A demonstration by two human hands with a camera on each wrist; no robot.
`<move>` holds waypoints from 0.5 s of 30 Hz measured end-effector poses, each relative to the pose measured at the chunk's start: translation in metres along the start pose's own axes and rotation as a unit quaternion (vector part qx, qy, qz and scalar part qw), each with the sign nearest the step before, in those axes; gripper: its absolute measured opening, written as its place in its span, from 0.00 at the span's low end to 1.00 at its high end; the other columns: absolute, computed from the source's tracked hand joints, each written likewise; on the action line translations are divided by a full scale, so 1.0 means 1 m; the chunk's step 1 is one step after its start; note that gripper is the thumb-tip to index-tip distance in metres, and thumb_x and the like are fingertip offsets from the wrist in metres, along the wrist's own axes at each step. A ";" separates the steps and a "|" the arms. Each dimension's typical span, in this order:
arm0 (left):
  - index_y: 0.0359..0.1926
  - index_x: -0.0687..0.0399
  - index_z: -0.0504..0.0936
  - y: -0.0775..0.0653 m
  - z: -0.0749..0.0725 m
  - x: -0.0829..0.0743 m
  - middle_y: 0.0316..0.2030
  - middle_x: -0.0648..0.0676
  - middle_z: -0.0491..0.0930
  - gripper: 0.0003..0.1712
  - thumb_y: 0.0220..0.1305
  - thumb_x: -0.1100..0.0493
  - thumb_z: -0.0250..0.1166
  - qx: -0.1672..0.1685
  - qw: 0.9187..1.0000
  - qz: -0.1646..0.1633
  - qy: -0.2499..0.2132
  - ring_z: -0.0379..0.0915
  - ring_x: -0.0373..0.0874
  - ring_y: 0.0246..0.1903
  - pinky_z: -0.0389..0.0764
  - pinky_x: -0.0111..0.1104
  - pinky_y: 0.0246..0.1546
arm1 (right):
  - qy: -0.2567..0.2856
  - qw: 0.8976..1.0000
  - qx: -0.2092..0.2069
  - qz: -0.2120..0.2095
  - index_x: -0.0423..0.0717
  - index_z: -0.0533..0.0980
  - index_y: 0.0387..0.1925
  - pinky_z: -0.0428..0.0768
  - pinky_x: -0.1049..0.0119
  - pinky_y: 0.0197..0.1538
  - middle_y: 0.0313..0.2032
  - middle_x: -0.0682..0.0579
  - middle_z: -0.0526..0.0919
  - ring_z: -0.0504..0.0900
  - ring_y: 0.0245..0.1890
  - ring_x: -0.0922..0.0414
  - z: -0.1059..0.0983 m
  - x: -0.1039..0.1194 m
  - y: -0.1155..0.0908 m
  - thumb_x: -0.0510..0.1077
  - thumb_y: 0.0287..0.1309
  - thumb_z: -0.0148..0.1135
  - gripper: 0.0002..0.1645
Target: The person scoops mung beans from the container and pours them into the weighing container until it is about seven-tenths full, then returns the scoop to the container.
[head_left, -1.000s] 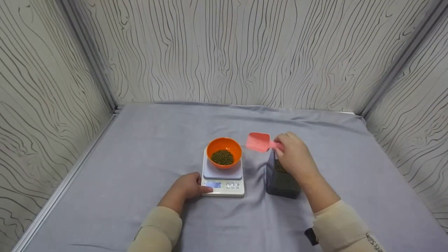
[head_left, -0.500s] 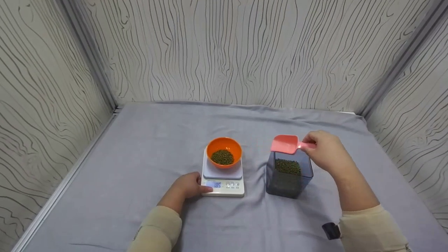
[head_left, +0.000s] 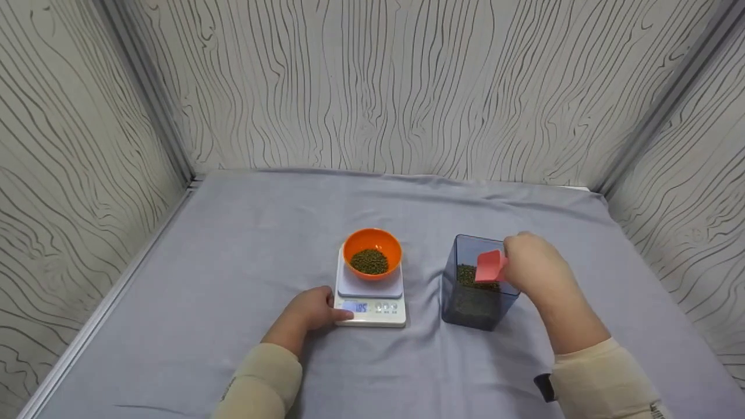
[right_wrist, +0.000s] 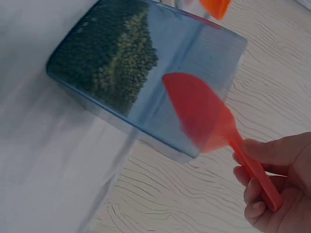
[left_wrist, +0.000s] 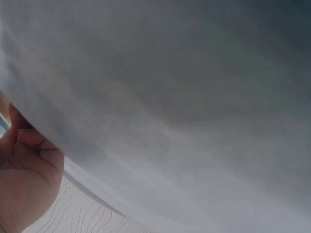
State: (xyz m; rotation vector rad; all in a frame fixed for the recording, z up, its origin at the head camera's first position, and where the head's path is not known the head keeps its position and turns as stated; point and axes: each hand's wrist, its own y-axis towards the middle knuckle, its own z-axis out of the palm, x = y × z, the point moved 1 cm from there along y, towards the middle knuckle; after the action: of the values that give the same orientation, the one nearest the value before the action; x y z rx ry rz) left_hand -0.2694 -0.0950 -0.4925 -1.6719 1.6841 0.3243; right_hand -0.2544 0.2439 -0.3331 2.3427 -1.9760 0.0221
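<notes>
Pale wood-grain walls stand along the back and both sides. The table, under grey cloth, meets the back wall in a ruffled fold; a metal rail follows its left edge. Wide cloth runs from the scale to that rail and from scale and box to the back fold; another broad stretch lies to the right of the box. Cream sleeves come in over the near side.

The box, clear and dark-tinted, stands upright and open-topped right of the scale, a narrow strip of cloth between them. The right hand is above the box's right rim, fingers wrapped round the scoop's handle. The left hand grips the scale at its near left corner, thumb laid on top, fingers bent against the left edge.

The bowl, orange, sits upright on the scale's plate toward the back, its far rim reaching past the plate's rear edge. The scoop, pink, tilts over the box's mouth; I cannot tell how far below the rim its blade reaches. Pellets lie in the bowl and in the box. The display is lit, just beside the left thumb
</notes>
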 end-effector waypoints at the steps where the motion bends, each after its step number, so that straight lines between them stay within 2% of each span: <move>1: 0.28 0.53 0.71 0.000 0.000 0.000 0.22 0.50 0.68 0.25 0.42 0.41 0.72 -0.002 1.000 0.001 0.001 0.65 0.45 0.26 0.64 0.34 0.28 | -0.018 1.000 -0.003 -0.001 0.34 0.74 0.23 0.72 0.51 0.30 0.23 0.43 0.72 0.73 0.24 0.47 0.002 0.003 0.000 0.30 0.39 0.58 0.03; 4: 0.27 0.53 0.71 0.000 0.000 0.001 0.21 0.50 0.67 0.25 0.42 0.41 0.72 -0.005 1.000 0.002 0.000 0.65 0.45 0.26 0.64 0.34 0.27 | -0.073 0.997 -0.027 -0.010 0.34 0.75 0.22 0.74 0.50 0.29 0.23 0.42 0.72 0.74 0.24 0.44 0.010 0.013 -0.002 0.31 0.39 0.61 0.04; 9: 0.27 0.53 0.71 0.000 0.000 0.001 0.21 0.50 0.68 0.25 0.42 0.41 0.72 -0.006 1.000 0.001 -0.005 0.65 0.45 0.26 0.64 0.34 0.28 | -0.153 0.985 -0.080 -0.032 0.35 0.77 0.22 0.75 0.50 0.28 0.23 0.41 0.74 0.75 0.25 0.44 0.023 0.028 -0.002 0.32 0.45 0.62 0.02; 12: 0.27 0.53 0.71 -0.001 0.000 0.001 0.22 0.50 0.68 0.25 0.42 0.41 0.72 -0.004 1.000 -0.001 -0.006 0.65 0.45 0.26 0.64 0.34 0.28 | -0.170 0.981 -0.086 -0.035 0.35 0.78 0.24 0.76 0.50 0.30 0.24 0.40 0.75 0.76 0.26 0.43 0.029 0.031 -0.001 0.29 0.46 0.58 0.03; 15: 0.28 0.53 0.71 -0.001 0.000 0.001 0.22 0.50 0.68 0.25 0.42 0.41 0.72 -0.003 1.000 -0.002 -0.005 0.65 0.45 0.27 0.64 0.34 0.28 | -0.155 0.985 -0.075 -0.032 0.34 0.78 0.26 0.75 0.49 0.31 0.25 0.39 0.75 0.76 0.27 0.42 0.035 0.027 0.003 0.28 0.47 0.56 0.05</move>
State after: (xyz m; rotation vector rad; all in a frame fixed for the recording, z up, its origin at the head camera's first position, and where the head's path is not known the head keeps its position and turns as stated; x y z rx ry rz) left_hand -0.2683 -0.0955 -0.4929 -1.6747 1.6737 0.3361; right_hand -0.2537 0.2149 -0.3659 2.4297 -1.9419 -0.5057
